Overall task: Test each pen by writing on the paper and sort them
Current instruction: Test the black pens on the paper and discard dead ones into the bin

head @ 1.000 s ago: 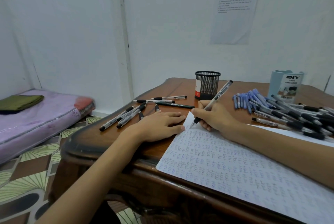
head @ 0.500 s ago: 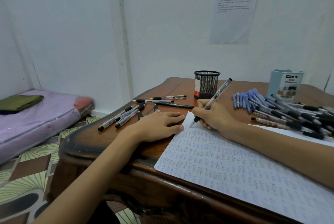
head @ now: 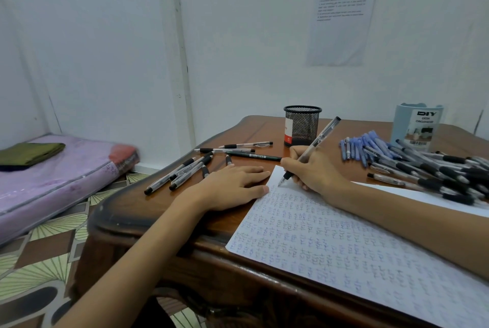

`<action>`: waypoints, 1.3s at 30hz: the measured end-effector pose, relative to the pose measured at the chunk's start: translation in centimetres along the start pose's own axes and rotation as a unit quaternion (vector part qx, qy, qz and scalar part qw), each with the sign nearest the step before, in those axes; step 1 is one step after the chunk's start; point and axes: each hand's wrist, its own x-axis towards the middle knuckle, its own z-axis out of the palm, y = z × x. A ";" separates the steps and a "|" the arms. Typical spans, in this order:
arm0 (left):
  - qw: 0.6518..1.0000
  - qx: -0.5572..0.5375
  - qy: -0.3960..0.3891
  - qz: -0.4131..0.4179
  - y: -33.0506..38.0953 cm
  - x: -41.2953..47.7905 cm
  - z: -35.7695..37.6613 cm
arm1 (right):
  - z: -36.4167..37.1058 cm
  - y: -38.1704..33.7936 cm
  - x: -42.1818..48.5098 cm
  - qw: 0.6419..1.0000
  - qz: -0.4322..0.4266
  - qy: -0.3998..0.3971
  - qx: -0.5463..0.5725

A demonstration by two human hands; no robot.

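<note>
Clear pen with black grip (head: 315, 142) is in the right hand (head: 316, 170), thumb and fingers curled round the grip, tip down on the far-left corner of the paper (head: 330, 243). The paper is a white sheet with rows of small blue marks, angled across the near right of the wooden table (head: 137, 211); the right forearm lies over it. Left hand (head: 232, 186) lies flat, palm down, fingers straight, holding nothing, fingertips touching the paper's left edge. Just beyond it is a loose group of black-grip pens (head: 185, 168), fanned out on the wood. Black mesh cup (head: 302, 125) stands behind the right hand. Far right is a big pile of pens (head: 436, 171) overlapping the paper's far edge, with blue pens (head: 362, 146) beside it and a DIY organiser box (head: 418, 126) behind. The table sits against a white wall with a printed sheet (head: 341, 23) stuck on it. The table's left corner is rounded, with bare wood along it. To the left are a patterned floor (head: 39, 261) and a pink mattress (head: 53, 176) with a folded green cloth (head: 29, 153) on top.
</note>
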 end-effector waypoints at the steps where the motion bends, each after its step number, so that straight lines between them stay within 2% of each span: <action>1: 1.000 -0.001 -0.001 0.000 0.0 0.0 0.0 | 0.0 -0.1 -0.1 1.000 -0.001 0.002 0.009; 6: 1.000 -0.003 0.000 0.007 -0.2 0.0 0.0 | -1.5 -0.9 -0.3 0.993 0.038 -0.005 0.115; 11: 1.000 -0.010 -0.007 0.001 -0.3 0.2 0.0 | -3.9 -0.7 0.3 0.983 0.096 0.059 0.144; 17: 1.000 -0.009 -0.008 0.000 -0.1 0.0 -0.1 | -4.2 0.0 0.2 0.977 0.088 0.009 0.193; 22: 1.000 -0.004 -0.009 -0.001 0.1 -0.1 -0.2 | -3.4 -0.4 -0.5 0.982 0.079 -0.052 0.161; 26: 1.000 -0.003 -0.007 0.001 0.1 -0.1 -0.2 | -3.0 -1.0 -1.1 0.987 0.091 -0.097 0.093; 28: 1.000 -0.003 -0.008 0.000 0.2 -0.1 -0.2 | -3.0 -1.0 -1.1 0.983 0.092 -0.116 0.109; 33: 1.000 -0.004 -0.008 0.001 0.0 0.0 -0.1 | -2.8 -0.9 -1.1 0.975 0.116 -0.115 0.147; 39: 1.000 -0.004 -0.009 0.000 0.1 0.0 -0.2 | -2.8 -1.3 -1.4 0.982 0.082 -0.119 0.125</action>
